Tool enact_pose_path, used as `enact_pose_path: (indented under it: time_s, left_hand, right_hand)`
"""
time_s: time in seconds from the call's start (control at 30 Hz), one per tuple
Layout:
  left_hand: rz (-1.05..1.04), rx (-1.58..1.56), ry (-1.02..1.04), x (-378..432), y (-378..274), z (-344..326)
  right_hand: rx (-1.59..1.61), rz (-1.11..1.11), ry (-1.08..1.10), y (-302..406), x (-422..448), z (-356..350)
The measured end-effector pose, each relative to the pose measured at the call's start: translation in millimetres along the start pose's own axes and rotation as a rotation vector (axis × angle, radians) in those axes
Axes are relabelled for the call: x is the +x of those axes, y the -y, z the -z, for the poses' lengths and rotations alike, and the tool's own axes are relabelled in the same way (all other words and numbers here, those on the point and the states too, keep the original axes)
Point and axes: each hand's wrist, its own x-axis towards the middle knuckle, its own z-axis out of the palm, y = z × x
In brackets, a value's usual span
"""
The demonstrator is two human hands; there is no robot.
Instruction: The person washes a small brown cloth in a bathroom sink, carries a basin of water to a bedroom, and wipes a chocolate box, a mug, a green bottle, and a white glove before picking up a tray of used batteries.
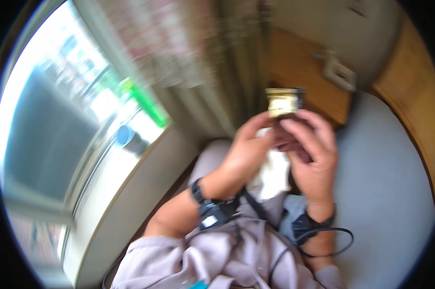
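Both hands meet before me, above my lap, on a dark brown folded item (288,135), perhaps cloth; blur hides its exact kind. My left hand (244,148) grips its left side, and my right hand (313,144) lies over its right side with bent fingers. From the top of the brown item sticks out a pale yellow and gold piece (283,101) with a dark edge. Just below the hands hangs a white cloth or paper (273,175), partly covered by the left hand. A black strapped device is on each wrist.
A windowsill (131,164) on the left bears a light blue cup (125,135) and a bright green object (149,104). Curtains (188,72) hang ahead. A wooden table (304,65) with a small white box (338,74) stands beyond the hands. Grey-blue seating (376,180) is at my right.
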Motion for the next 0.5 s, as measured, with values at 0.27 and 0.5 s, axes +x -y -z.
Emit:
enact_pose_path:
  time_s: [0.27,0.5]
  left_hand:
    - [-0.17,0.083,-0.107,-80.6,-29.0,30.6]
    - [-0.547,0.37,-0.291,-116.1,-58.5,54.3]
  right_hand:
    - [0.253,0.2,-0.133,62.0,2.9,-26.3]
    - [0.117,0.552,0.159,93.7,7.9,-82.8]
